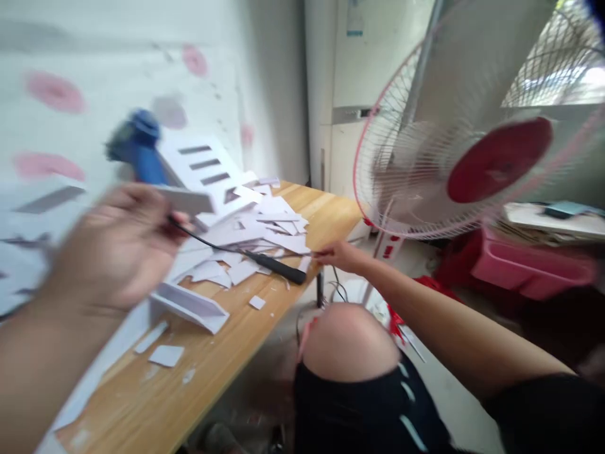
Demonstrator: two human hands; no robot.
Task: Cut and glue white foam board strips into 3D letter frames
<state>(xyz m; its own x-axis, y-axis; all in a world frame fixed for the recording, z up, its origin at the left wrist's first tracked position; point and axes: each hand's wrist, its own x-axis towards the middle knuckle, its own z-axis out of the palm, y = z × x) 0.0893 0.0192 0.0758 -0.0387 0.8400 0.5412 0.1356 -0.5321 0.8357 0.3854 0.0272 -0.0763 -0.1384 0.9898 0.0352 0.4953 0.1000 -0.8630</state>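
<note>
Bare left hand [116,249] and right hand [341,255], with both forearms uncovered. Black short sleeve [548,407] at the right shoulder. Black shorts [368,410] with pale stripes, knee [347,337] bare.

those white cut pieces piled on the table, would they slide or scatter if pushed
The white cut pieces look thin and flat, so probably light and apt to slide on the smooth wooden table. Loosely piled near the fan, they would likely scatter. Some look folded, so fairly stiff.
</note>
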